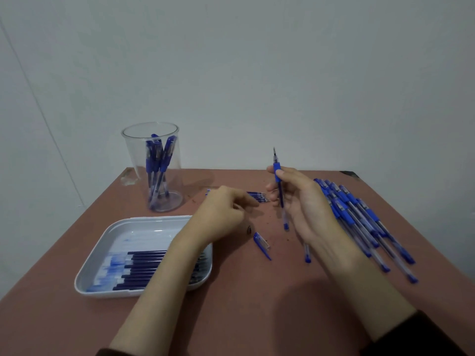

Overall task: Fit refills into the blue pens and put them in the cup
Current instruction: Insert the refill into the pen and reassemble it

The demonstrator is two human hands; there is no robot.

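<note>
Reddish-brown table (257,312) under a plain grey wall: that's your whole workspace.

Nearest you, under your left wrist, sits a white rounded plastic tray (154,217) of dark blue refills (146,268), parked where that hand can draw from it.

Your right hand (303,201) holds one blue transparent pen barrel (279,186). The fingers (282,173) are clasped round its blue grip, and it stands upright so the open end faces up. A thin refill nib shows above it, so the refill looks seated.

Just this side of your left fingers (246,199) lie a small metal tip cone (248,229) and a blue pen cap (261,244), set down within reach for closing up. The cone probably goes on next.

Your left hand (226,209) hovers low and loosely curled. I cannot tell whether it holds anything.

Just beyond those fingers lies a short row of loose refills (258,196).

To the right of your right fingers fans a heap of blue capped pens (359,219), probably the ones not yet done.

Farthest, well left of both hands, the tall clear plastic cup (128,155) holds several finished blue pens (156,160) upright.
</note>
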